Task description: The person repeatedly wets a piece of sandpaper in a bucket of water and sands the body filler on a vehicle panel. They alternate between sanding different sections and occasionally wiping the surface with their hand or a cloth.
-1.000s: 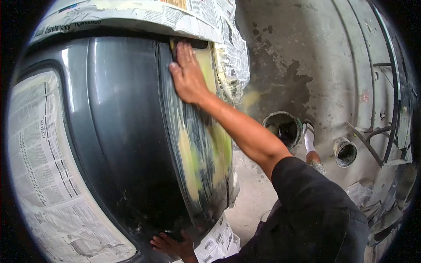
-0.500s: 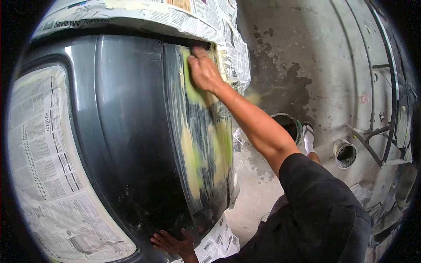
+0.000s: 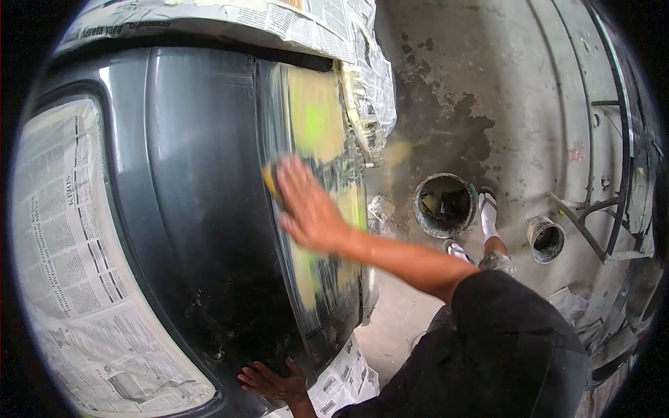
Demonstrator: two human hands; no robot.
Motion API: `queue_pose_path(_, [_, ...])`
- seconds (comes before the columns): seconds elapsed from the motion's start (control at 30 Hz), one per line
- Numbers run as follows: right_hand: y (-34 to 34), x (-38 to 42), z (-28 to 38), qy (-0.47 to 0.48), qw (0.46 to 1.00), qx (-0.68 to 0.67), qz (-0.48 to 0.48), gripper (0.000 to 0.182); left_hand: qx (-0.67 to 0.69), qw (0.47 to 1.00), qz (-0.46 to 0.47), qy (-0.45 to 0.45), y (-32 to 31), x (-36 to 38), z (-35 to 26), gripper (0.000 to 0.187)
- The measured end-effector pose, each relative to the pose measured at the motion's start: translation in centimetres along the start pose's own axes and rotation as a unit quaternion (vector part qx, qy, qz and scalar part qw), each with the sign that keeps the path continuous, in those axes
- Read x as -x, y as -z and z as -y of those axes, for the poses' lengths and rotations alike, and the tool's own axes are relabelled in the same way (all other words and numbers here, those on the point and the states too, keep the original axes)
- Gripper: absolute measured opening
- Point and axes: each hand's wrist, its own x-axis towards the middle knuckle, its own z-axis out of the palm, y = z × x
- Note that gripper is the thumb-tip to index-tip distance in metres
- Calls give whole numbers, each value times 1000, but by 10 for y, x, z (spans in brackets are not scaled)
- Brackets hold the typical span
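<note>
My right hand (image 3: 310,209) lies over a yellow pad (image 3: 270,182), whose edge shows past the fingertips, at the border of the dark car panel (image 3: 202,188) and its sanded strip. This strip (image 3: 317,115) has beige filler, bright green patches and pale streaks. Fingers spread, my left hand (image 3: 275,383) rests flat on the dark panel near its lower end and holds nothing. The hand's underside on the pad is hidden.
Newspaper masking (image 3: 77,265) covers the window at left, and more newspaper (image 3: 279,28) lies along the top. On the floor stand a large bucket (image 3: 444,205) and a smaller container (image 3: 546,240). A metal frame (image 3: 624,139) is at right.
My right hand has come down and left from the top of the sanded strip, bringing the yellow pad into view. My left hand has hardly moved.
</note>
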Motion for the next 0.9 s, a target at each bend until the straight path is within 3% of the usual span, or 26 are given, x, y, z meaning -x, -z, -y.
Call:
queue_pose_path(0.1, [-7,5,2,-3,1000,-7,-15,77,0,1000,4,8,0,0,-1,77])
queue_pose_path(0.23, [12,-110,-53,-88,988,-14,-128,69,12,1000,2,1,1,-1,-3,76])
queue_pose_path(0.33, [15,-126,-64,-87,984,-44,-147,67,23,1000,-16,-3,0,-4,-4,76])
queue_pose_path(0.5, [-9,2,-14,-88,992,-40,-83,73,25,1000,-9,10,0,-5,-3,75])
queue_pose_path(0.6, [-12,-5,-38,-93,992,-38,-71,76,8,1000,-4,15,0,-4,-3,75])
queue_pose_path(0.63, [-1,-31,-49,-137,989,-21,-55,74,7,1000,0,13,0,-3,-2,75])
queue_pose_path(0.73, [11,-105,-121,-215,964,-75,-135,68,1,1000,15,25,3,-2,-4,76])
queue_pose_path(0.9, [-2,-31,-95,-195,971,-84,-114,67,14,1000,-5,9,3,-6,-4,76])
